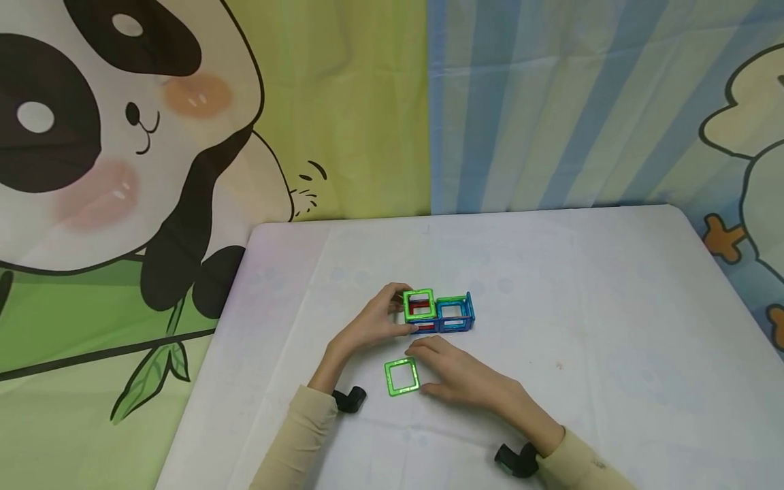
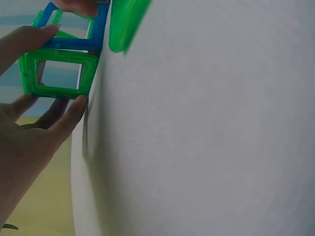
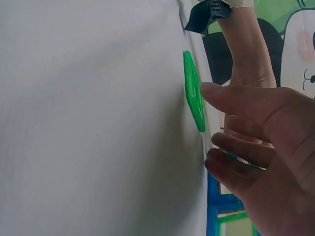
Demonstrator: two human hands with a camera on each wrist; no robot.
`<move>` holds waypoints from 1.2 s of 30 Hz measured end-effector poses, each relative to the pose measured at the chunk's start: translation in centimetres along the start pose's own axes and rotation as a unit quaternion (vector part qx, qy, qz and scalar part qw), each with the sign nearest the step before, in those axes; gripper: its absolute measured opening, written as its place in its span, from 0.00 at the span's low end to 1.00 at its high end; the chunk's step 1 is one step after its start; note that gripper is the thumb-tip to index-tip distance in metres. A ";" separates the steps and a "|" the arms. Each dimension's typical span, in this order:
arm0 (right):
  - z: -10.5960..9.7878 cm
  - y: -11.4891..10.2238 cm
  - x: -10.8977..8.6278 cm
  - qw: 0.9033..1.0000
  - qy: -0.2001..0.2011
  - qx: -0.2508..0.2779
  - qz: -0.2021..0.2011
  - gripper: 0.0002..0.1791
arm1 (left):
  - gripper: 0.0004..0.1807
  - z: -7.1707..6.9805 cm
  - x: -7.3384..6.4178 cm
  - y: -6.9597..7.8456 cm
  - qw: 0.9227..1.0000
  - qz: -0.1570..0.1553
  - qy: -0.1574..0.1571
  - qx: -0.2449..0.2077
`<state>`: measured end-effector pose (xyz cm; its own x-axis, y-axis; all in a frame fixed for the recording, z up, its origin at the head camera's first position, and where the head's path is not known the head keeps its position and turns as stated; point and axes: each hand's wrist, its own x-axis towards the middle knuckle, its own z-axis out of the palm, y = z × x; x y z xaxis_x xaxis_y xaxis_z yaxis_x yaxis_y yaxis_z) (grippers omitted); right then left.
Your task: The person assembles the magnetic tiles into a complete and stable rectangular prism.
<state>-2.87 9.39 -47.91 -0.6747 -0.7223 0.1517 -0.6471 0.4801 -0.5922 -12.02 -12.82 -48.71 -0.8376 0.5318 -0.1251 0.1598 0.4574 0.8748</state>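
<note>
My left hand (image 1: 369, 322) grips the left end of a small structure of magnetic tiles (image 1: 469, 312), thumb in front and fingers behind. Its frames are blue, green and red, and a green square tile (image 1: 433, 305) stands upright at the near left end. In the left wrist view, fingertips rest along the edge of a green frame (image 2: 59, 92). A loose green square tile (image 1: 405, 391) lies on the table just in front of the structure. Beside it is my right hand (image 1: 465, 376), fingers loosely bent and holding nothing, thumb tip right at the tile's edge.
The white-covered table (image 1: 582, 327) stretches out to both sides and behind the structure. A printed cloth (image 1: 361, 109) with a panda hangs at its far edge. Black wrist cameras (image 1: 350, 399) are worn at both sleeves.
</note>
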 end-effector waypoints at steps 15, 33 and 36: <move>1.3 -0.3 0.8 1.000 -0.009 -0.010 -0.010 0.33 | 0.41 0.0 0.1 0.1 1.000 0.000 -0.002 -0.013; 1.6 -0.6 0.9 0.998 -0.015 -0.056 -0.018 0.28 | 0.41 0.1 -0.1 0.2 1.000 -0.009 0.002 -0.011; 1.3 -0.7 0.7 0.997 -0.021 -0.080 -0.005 0.30 | 0.41 0.1 -0.1 0.1 1.000 -0.009 0.004 -0.009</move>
<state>-2.47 7.89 -48.38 -0.6553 -0.7456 0.1212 -0.7035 0.5439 -0.4574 -11.80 -12.74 -48.66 -0.8440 0.5184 -0.1371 0.1352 0.4531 0.8812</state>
